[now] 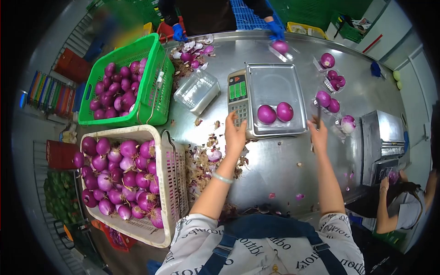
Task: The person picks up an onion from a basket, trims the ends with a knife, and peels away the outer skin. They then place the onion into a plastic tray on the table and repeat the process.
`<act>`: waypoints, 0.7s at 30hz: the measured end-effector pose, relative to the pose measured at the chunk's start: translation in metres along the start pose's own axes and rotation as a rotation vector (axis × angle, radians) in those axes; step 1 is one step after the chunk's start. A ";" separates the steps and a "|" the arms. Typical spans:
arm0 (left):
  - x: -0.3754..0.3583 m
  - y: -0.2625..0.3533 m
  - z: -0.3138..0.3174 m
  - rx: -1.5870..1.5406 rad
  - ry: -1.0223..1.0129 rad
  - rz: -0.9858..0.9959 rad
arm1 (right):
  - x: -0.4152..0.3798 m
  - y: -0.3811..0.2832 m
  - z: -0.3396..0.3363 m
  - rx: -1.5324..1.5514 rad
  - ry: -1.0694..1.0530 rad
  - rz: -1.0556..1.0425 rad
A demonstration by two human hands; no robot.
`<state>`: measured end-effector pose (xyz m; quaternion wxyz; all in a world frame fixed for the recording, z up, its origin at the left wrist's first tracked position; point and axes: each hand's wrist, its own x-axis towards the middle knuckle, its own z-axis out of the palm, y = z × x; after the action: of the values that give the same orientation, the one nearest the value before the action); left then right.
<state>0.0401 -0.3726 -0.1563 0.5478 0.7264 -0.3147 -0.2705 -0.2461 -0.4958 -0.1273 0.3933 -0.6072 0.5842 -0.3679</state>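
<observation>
Two peeled red onions [276, 113] lie at the near end of the metal tray [273, 82] on a digital scale [238, 91]. My left hand [235, 133] is at the scale's near left corner, fingers apart and by the keypad, with nothing in it. To the right of the tray, my right hand [318, 130] is closed around what looks like a small knife [319, 111], its narrow dark blade pointing away from me. Packs of onions in clear trays [328, 101] stand just beyond that hand.
A white crate [170, 183] and a green crate [158, 91], both full of red onions, stand at left. Stacked clear trays [198, 89] and onion skins [201, 169] lie beside them. Opposite, a co-worker's blue-gloved hand [276, 31] touches an onion. Another person [403, 206] works by a metal machine [385, 137].
</observation>
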 end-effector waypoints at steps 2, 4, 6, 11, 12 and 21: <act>-0.014 -0.009 -0.013 -0.119 0.023 -0.089 | -0.012 0.000 -0.016 0.009 0.029 0.093; -0.028 -0.014 -0.018 -0.219 -0.005 -0.180 | -0.022 0.008 -0.019 -0.004 -0.023 0.128; -0.029 -0.029 -0.006 -0.196 -0.059 -0.136 | -0.025 0.010 -0.016 -0.005 -0.063 0.136; -0.003 -0.033 0.034 0.204 -0.081 0.217 | -0.014 0.013 0.016 0.028 -0.138 0.107; 0.005 -0.045 0.044 0.373 -0.033 0.381 | -0.012 0.009 0.022 0.055 -0.160 0.136; -0.015 0.030 0.054 0.004 -0.287 -0.083 | -0.030 0.005 0.020 0.382 -0.131 0.321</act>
<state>-0.0143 -0.4012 -0.1408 0.4840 0.6937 -0.3601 -0.3934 -0.2310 -0.4652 -0.1397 0.5910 -0.4440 0.5664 -0.3644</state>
